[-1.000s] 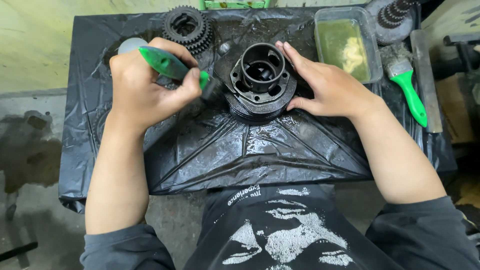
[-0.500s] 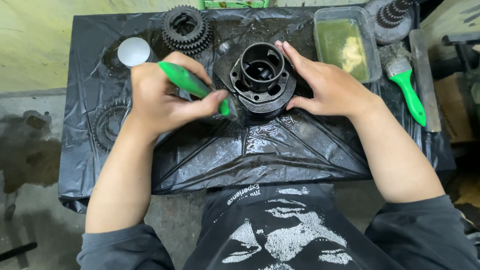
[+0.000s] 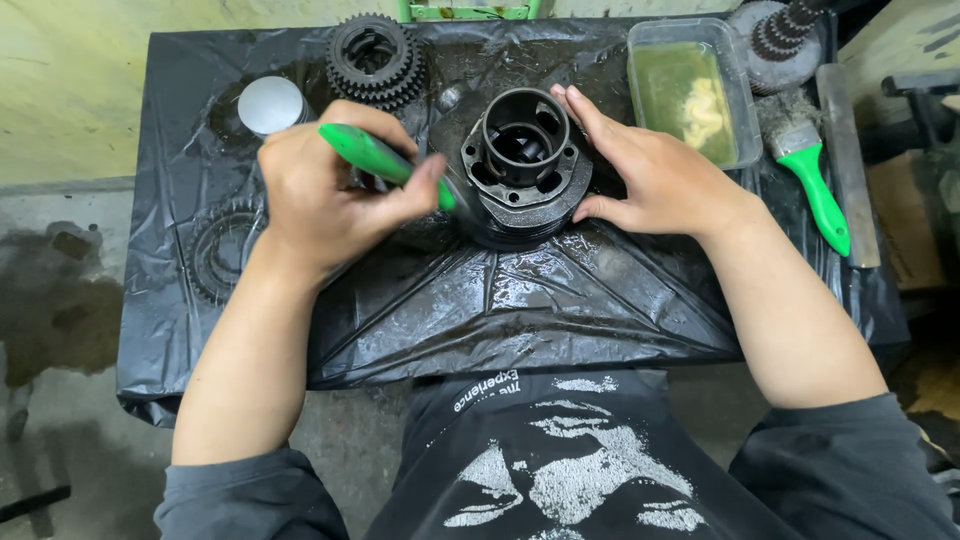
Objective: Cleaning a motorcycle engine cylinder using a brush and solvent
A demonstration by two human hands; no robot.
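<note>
Left hand point(image 3: 330, 195) gripping green brush point(image 3: 385, 165), oily black hub point(image 3: 522, 165)

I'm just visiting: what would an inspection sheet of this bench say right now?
Surface: black plastic sheet, wet and creased.
Job's things: round black metal housing; green-handled brush against its side.
Clutter: stacked gears, flat gear, grey cap, tub of yellowish liquid, second brush, geared shaft.
Grippers: left hand grips the brush; right hand steadies the housing.
Cables: nothing seen.
Surroundings: stained concrete floor.
</note>
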